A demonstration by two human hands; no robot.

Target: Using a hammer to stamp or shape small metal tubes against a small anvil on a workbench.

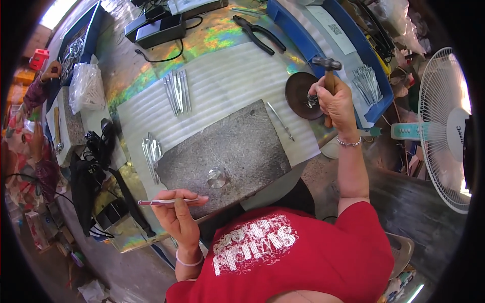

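My left hand (181, 218) is closed around a slim metal rod (166, 202), held level over the near left edge of a stone slab (227, 139). On the slab sits a small round metal block (216, 178), close to that hand. My right hand (337, 106) grips a hammer (328, 81) by its wooden handle, head pointing away from me. Its fingertips touch a cluster of small dark metal pieces (312, 101) over a round brown dish (298, 93); whether they pinch any is hard to see. Beside the slab lies a thin pointed rod (280, 121).
Bundles of metal rods (177, 93) lie on a white foam sheet (222, 76). Black-handled pliers (258, 35) rest at the far side. A blue bin (386, 98) with more rods stands right, near a fan (447, 129). At far left another person's hand (51, 71) reaches toward a tray.
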